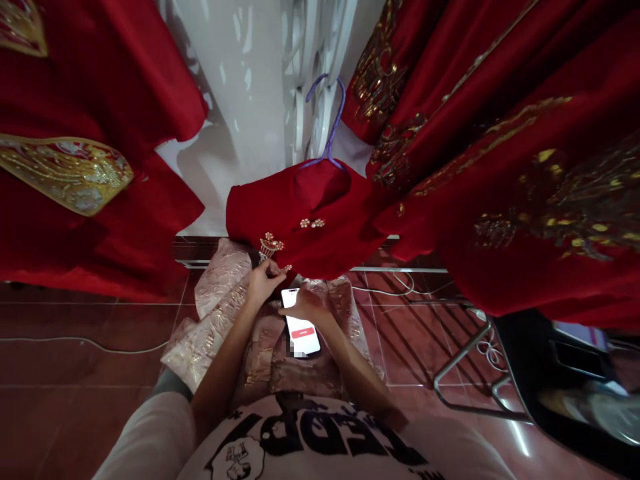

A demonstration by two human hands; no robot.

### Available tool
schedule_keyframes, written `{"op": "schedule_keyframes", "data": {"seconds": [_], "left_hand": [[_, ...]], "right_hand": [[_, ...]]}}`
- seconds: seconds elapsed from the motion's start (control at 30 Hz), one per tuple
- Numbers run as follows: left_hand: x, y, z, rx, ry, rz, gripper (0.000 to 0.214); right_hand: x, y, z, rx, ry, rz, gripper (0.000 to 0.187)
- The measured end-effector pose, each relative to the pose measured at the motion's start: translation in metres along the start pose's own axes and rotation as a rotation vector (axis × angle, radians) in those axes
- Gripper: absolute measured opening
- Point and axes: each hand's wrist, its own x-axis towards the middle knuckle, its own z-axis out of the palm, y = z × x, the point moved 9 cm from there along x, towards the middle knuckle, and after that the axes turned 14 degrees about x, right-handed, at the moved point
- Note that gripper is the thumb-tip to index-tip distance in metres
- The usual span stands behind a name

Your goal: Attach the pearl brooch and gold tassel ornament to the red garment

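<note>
A short-sleeved red garment with beaded flower ornaments hangs in front of me on a purple hanger. My left hand is closed in a pinch on the garment's lower left, right beside a small beaded ornament. Just above its fingers is a larger beaded ornament with a fringe. My right hand is at the lower hem, above a phone with a lit white screen and a red button. Its thumb stretches across the screen; the other fingers are hidden.
Shiny pinkish cloth covers my lap. Red garments with gold decoration hang on the left, and more red cloth on the right. A black chair with metal legs holds a dark phone. Cables run over the tiled floor.
</note>
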Motion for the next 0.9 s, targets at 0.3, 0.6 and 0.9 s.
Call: {"op": "schedule_keyframes", "data": {"seconds": [0.3, 0.6, 0.9], "left_hand": [[-0.001, 0.004, -0.009, -0.005, -0.016, 0.022, 0.030], [-0.006, 0.002, -0.026, -0.049, 0.044, -0.086, 0.040], [-0.081, -0.014, 0.005, -0.500, -0.388, -0.351, 0.085]], "right_hand": [[0.001, -0.029, 0.023, 0.023, -0.068, -0.067, 0.098], [0.006, -0.012, 0.024, 0.052, 0.011, -0.008, 0.097], [0.015, -0.044, -0.003, 0.334, 0.067, -0.153, 0.074]]}}
